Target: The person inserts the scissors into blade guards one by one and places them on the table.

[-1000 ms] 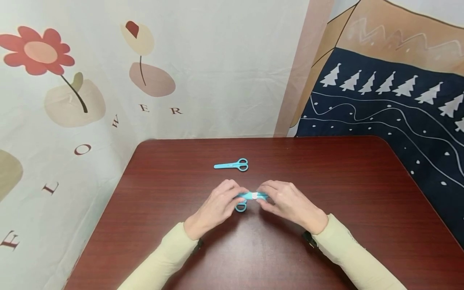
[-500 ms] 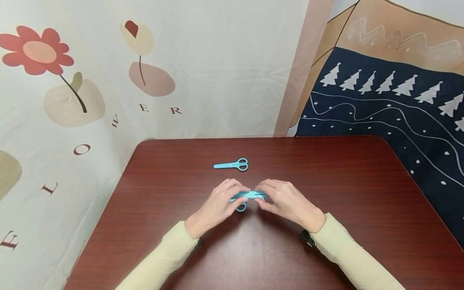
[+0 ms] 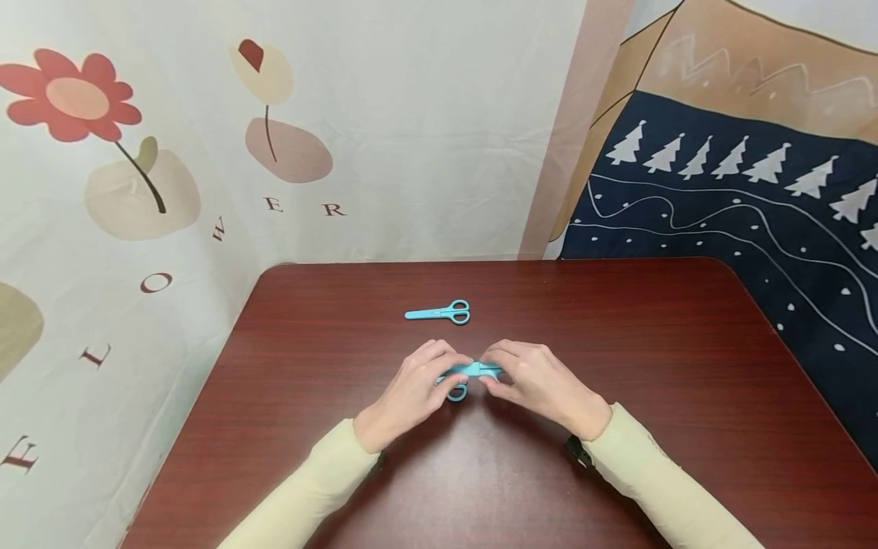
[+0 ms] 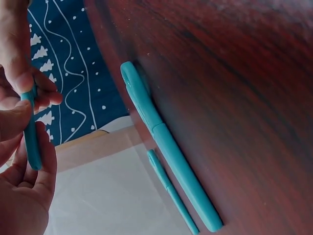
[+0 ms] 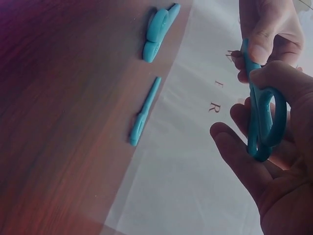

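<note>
Both hands hold one pair of light blue scissors [image 3: 479,370] level above the table. My left hand [image 3: 417,381] pinches the blade end, which sits in a matching blue cover [image 4: 32,147]. My right hand [image 3: 545,383] grips the handle end between thumb and fingers; its finger loop [image 5: 280,117] shows in the right wrist view. The cover's edge meets the handles, with no bare blade in sight. Below the left fingers lies a second pair of blue scissors [image 4: 181,176], mostly hidden from the head view except a loop.
A third pair of covered blue scissors [image 3: 430,313] lies farther back, loops toward the right. The dark red-brown table [image 3: 617,328] has a rounded far edge. Printed cloths hang behind it, a pale flower one [image 3: 425,137] and a navy tree one [image 3: 686,198].
A second ago a whitish strip showed between cover and handles; now the cover reaches the handles. My right hand has shifted slightly left. The scissors on the table have not moved.
</note>
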Action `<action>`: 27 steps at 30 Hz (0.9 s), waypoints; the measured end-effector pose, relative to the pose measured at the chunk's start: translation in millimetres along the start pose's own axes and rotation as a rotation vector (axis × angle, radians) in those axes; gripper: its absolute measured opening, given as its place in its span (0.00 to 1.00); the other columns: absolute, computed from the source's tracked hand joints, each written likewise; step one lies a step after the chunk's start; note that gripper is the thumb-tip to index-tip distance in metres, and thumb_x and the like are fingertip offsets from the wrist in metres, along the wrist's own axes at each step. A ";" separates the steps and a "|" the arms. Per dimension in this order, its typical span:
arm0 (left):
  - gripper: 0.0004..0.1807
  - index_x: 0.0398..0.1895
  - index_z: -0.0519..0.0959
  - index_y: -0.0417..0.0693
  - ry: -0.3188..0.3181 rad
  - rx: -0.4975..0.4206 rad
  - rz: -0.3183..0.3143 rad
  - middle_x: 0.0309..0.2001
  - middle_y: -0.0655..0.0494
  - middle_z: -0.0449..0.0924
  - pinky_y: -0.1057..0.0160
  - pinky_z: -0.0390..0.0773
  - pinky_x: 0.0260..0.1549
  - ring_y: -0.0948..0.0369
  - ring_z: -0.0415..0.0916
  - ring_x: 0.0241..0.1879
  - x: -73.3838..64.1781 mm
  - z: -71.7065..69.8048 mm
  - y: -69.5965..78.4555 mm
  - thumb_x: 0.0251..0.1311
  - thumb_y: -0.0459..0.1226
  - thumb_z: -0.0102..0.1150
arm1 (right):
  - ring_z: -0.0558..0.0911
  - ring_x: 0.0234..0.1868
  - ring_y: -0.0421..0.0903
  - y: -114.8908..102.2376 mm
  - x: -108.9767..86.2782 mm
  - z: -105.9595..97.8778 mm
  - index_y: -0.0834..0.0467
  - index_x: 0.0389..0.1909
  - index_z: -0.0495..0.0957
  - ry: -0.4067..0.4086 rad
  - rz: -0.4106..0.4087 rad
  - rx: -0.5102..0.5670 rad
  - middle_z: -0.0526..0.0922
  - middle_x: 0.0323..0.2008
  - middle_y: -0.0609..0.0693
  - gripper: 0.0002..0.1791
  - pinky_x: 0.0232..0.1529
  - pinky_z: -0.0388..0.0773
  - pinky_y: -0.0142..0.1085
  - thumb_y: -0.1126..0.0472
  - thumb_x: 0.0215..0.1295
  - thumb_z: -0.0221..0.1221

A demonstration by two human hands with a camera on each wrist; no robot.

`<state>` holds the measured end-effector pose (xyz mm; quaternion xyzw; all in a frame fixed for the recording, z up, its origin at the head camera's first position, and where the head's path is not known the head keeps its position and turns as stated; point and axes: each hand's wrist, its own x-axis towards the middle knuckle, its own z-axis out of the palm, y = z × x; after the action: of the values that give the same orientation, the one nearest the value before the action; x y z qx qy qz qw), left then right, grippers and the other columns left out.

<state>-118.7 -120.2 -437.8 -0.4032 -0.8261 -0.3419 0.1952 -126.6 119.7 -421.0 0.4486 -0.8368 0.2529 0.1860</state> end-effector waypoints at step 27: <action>0.11 0.42 0.89 0.45 -0.077 0.060 -0.118 0.39 0.58 0.83 0.65 0.74 0.34 0.60 0.72 0.36 11.6 -0.8 -15.2 0.55 0.32 0.78 | 0.79 0.31 0.37 6.9 9.0 11.0 0.54 0.43 0.85 -0.057 0.178 -0.081 0.83 0.39 0.44 0.13 0.28 0.79 0.32 0.58 0.60 0.75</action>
<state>-137.8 -121.3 -436.5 -0.3607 -0.8653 -0.3119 0.1547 -138.1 110.5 -426.7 0.3716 -0.8877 0.2218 0.1570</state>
